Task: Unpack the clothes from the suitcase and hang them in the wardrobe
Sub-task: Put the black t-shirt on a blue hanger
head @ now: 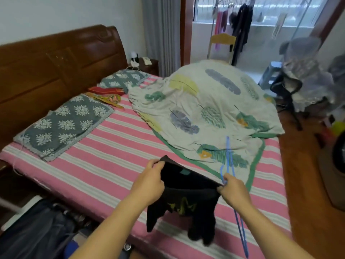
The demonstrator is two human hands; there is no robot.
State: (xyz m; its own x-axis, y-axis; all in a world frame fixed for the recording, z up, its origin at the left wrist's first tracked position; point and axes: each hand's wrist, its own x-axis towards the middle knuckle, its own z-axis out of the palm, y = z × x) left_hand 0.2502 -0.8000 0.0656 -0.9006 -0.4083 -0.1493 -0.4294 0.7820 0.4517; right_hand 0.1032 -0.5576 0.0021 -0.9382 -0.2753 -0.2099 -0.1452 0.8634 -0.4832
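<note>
A bedroom is shown, with a bed [115, 165] covered by a pink and white striped sheet and backed by a dark wooden headboard [56, 58]. Two grey patterned pillows [65, 124] are laid along the headboard edge, and a leaf-printed quilt [205, 113] is heaped over the bed's far side. Above the near edge of the bed, a black garment [186, 199] with a yellow print is held up between both hands. Its upper edge is pinched in the grip of the left hand [149, 186], whose fingers are curled round the fabric. The opposite side of that edge is grasped by the right hand [233, 191], in whose grip a blue hanger [240, 230] is also held, one end pointing up over the quilt and the other down across the sheet. An open suitcase [37, 230] with dark clothes inside is seen on the floor by the bed's near left corner. Beyond a doorway, garments are hung on a drying rack [242, 21].
</note>
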